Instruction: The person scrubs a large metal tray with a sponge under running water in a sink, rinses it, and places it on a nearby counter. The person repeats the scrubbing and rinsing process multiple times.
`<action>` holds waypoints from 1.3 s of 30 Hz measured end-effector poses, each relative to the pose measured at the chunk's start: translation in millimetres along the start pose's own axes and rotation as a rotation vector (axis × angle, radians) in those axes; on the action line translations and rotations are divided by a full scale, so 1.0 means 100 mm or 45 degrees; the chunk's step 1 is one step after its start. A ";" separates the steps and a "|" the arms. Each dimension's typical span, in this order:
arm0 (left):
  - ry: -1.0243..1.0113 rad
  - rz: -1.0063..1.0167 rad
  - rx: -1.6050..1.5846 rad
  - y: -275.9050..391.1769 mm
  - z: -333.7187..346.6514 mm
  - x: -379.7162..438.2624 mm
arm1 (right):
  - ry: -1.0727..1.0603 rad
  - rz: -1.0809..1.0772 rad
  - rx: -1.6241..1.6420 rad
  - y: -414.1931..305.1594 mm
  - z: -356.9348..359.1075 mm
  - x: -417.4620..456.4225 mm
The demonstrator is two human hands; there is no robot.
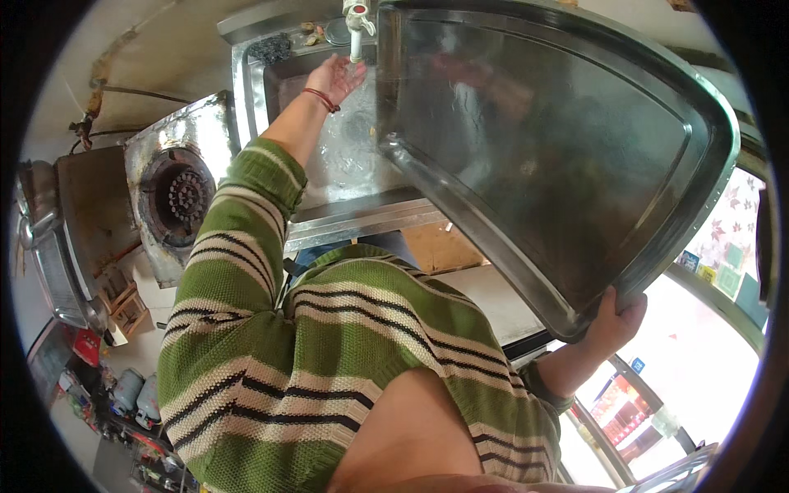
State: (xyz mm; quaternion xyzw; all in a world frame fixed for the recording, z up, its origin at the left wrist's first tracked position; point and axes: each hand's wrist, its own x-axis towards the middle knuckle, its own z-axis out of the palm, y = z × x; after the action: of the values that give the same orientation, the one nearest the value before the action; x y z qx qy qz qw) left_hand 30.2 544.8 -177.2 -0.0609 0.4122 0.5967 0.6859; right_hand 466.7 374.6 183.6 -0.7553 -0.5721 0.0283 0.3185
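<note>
My left hand (338, 81), with a red cord at its wrist, is held palm up just below the spout of a white tap (357, 28). Its fingers are apart and nothing is in them. Below it, water ripples in the stainless steel sink (363, 220). My right hand (616, 323) grips the lower corner of a large, wet metal tray (536, 142) with a raised rim. The tray stands tilted over the sink's right side and hides that part of the basin.
A dark scouring pad (271, 48) and a small glass dish (338, 32) lie on the sink's back ledge. Left of the sink is a gas burner (183, 196). A wooden stool (126, 308) and gas cylinders (128, 388) stand farther left. Bright glazing (696, 326) is at the right.
</note>
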 end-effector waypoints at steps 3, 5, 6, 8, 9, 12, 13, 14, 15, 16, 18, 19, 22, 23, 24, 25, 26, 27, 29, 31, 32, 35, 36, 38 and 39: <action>0.049 0.198 0.426 0.21 0.22 -0.30 | 0.005 -0.083 -0.007 0.03 -0.07 -0.13; 0.180 0.498 0.925 0.42 0.42 -0.58 | 0.016 -0.194 -0.105 0.04 -0.07 -0.20; 0.244 0.708 1.186 0.51 0.50 -0.71 | 0.025 -0.268 -0.225 -0.01 -0.06 -0.21; 0.279 1.305 1.645 0.61 0.68 -0.96 | 0.030 -0.358 -0.375 -0.12 -0.04 -0.27; 0.260 1.713 1.818 0.63 0.82 -1.10 | 0.036 -0.343 -0.364 -0.15 -0.03 -0.30; 0.064 2.014 1.980 0.69 1.37 -1.49 | 0.068 -0.320 -0.372 -0.20 -0.10 -0.43; -0.005 1.963 1.994 0.72 1.47 -1.58 | 0.087 -0.320 -0.377 -0.22 -0.11 -0.48; 0.030 2.028 1.961 0.73 1.47 -1.51 | 0.105 -0.319 -0.384 -0.24 -0.14 -0.54; 0.019 2.026 2.027 0.77 1.44 -1.44 | 0.126 -0.316 -0.386 -0.25 -0.14 -0.60; 0.001 2.019 2.087 0.82 1.40 -1.38 | 0.153 -0.301 -0.378 -0.27 -0.16 -0.66; -0.004 2.003 2.135 0.81 1.40 -1.40 | 0.207 -0.270 -0.384 -0.31 -0.21 -0.80; -0.001 1.958 2.224 0.82 1.43 -1.45 | 0.239 -0.231 -0.394 -0.29 -0.26 -0.87; 0.072 1.829 2.393 0.90 1.43 -1.59 | 0.312 -0.209 -0.368 -0.21 -0.38 -1.06; 0.114 1.786 2.364 0.90 1.42 -1.61 | 0.331 -0.260 -0.348 -0.20 -0.40 -1.08; 0.158 1.735 2.335 0.89 1.37 -1.60 | 0.343 -0.314 -0.332 -0.19 -0.41 -1.12; 0.212 1.798 2.311 0.88 1.23 -1.50 | 0.327 -0.224 -0.329 -0.17 -0.42 -1.19; 0.274 1.866 2.284 0.84 1.01 -1.33 | 0.311 -0.138 -0.320 -0.17 -0.44 -1.25; 0.341 1.940 2.249 0.77 0.85 -1.24 | 0.299 -0.058 -0.306 -0.16 -0.45 -1.29; 0.335 1.767 2.164 0.38 0.67 -1.35 | 0.334 -0.125 -0.222 -0.07 -0.51 -1.38; 0.321 1.542 2.231 0.06 0.40 -1.61 | 0.327 -0.191 -0.137 0.09 -0.60 -1.45; 0.309 1.397 2.336 -0.05 0.19 -1.73 | 0.336 -0.208 -0.174 0.17 -0.64 -1.48; 0.034 0.929 2.153 -0.39 -0.61 -1.72 | 0.343 -0.275 -0.271 0.35 -0.80 -1.54; -0.031 0.654 1.954 -0.57 -0.72 -1.82 | 0.332 -0.207 -0.137 0.45 -0.91 -1.55; -0.036 0.393 1.682 -0.82 -0.93 -2.10 | 0.184 -0.102 0.506 0.77 -1.10 -1.57; -0.032 0.398 1.588 -0.99 -0.92 -2.17 | 0.128 -0.026 0.791 0.77 -1.28 -1.58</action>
State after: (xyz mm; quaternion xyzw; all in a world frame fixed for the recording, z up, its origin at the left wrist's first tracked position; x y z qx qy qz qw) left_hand 82.2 297.5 -139.6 0.4171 0.6777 0.3385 0.5021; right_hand 529.3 167.1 195.3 -0.6166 -0.5269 0.1613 0.5623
